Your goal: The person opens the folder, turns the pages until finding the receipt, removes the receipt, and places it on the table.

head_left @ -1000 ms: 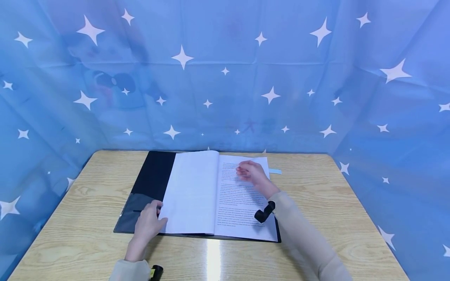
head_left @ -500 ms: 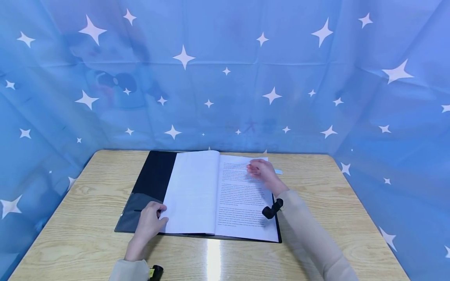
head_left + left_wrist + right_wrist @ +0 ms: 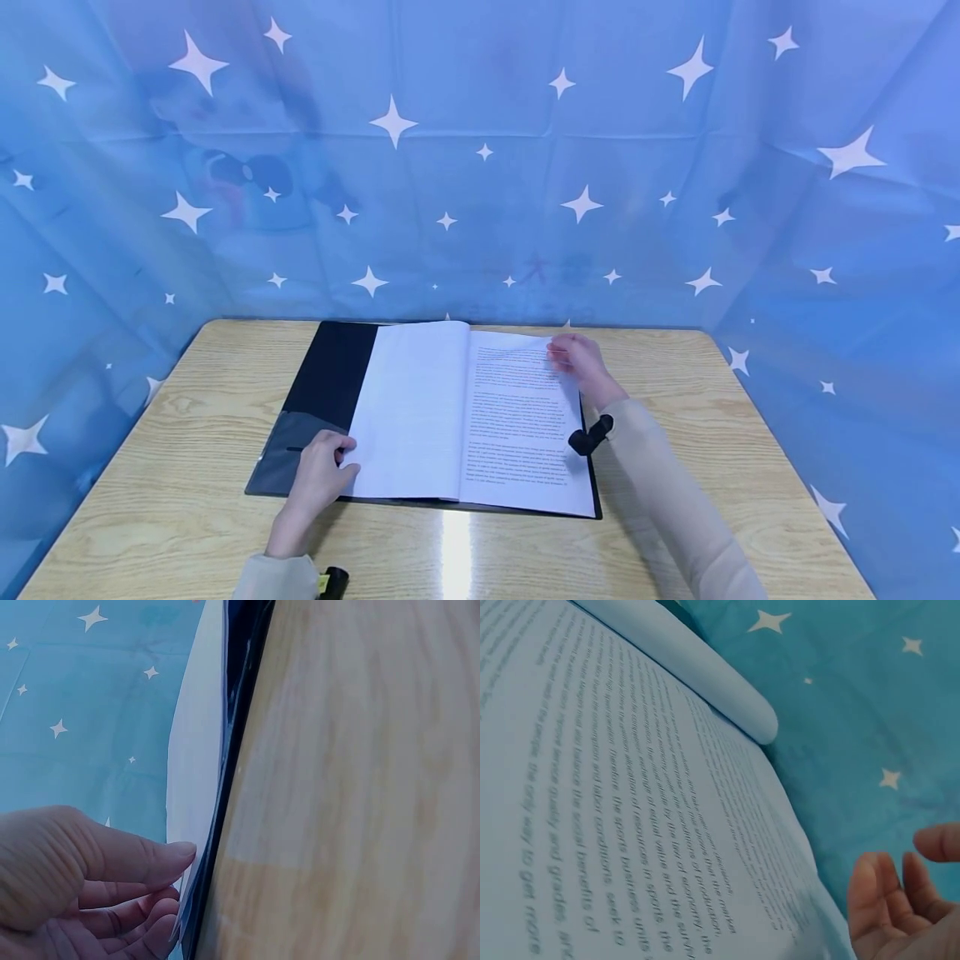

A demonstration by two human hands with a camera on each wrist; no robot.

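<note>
A black folder lies open on the table with white paper inside. On its left are turned pages with a blank side up; on the right is a printed page. My left hand pinches the lower left edge of the turned pages, thumb in front and fingers behind, as the left wrist view shows. Over the upper right corner of the printed page hovers my right hand. Its fingers are loosely bent, with nothing between them and the thumb.
The wooden table extends on both sides of the folder. A blue curtain with white stars hangs behind and beside it. A clear pocket covers the folder's lower left corner.
My right hand has moved rightward across the top lines of the printed page to its right edge. A light blue strip beside the page is now hidden behind it. The left hand stays put.
</note>
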